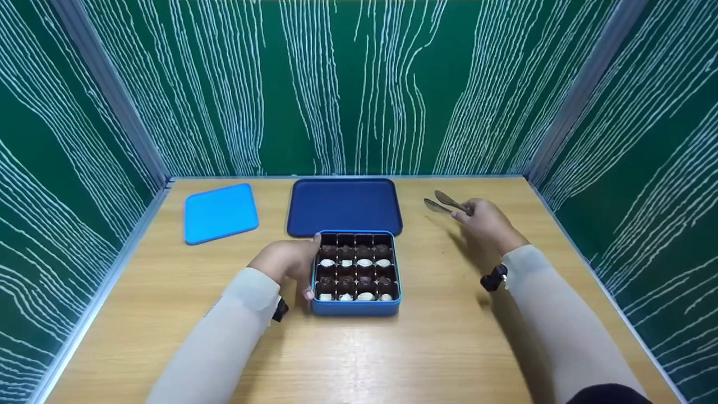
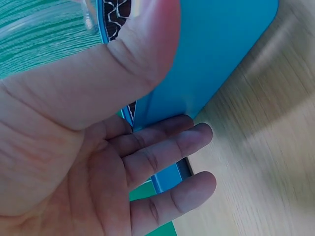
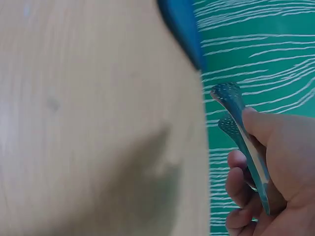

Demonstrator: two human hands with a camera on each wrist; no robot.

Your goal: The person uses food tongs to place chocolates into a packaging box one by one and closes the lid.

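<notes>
A blue box (image 1: 355,308) of chocolates stands in the middle of the wooden table, divided into small compartments. Dark chocolates (image 1: 364,282) and white ones (image 1: 365,263) lie in alternating rows. My left hand (image 1: 287,259) rests on the box's left side, its thumb near the front corner and its fingertips at the back corner. In the left wrist view the fingers (image 2: 172,150) are fairly straight and spread beside the blue wall. To the right of the box, my right hand (image 1: 487,220) grips small metal tongs (image 3: 252,152) above the table, their two tips apart and pointing left.
Right behind the box lies a dark blue rectangular tray (image 1: 344,206). A flat light blue square lid (image 1: 221,214) is on the table at the back left. Green panels (image 1: 404,84) with white wavy lines enclose the table's back and sides.
</notes>
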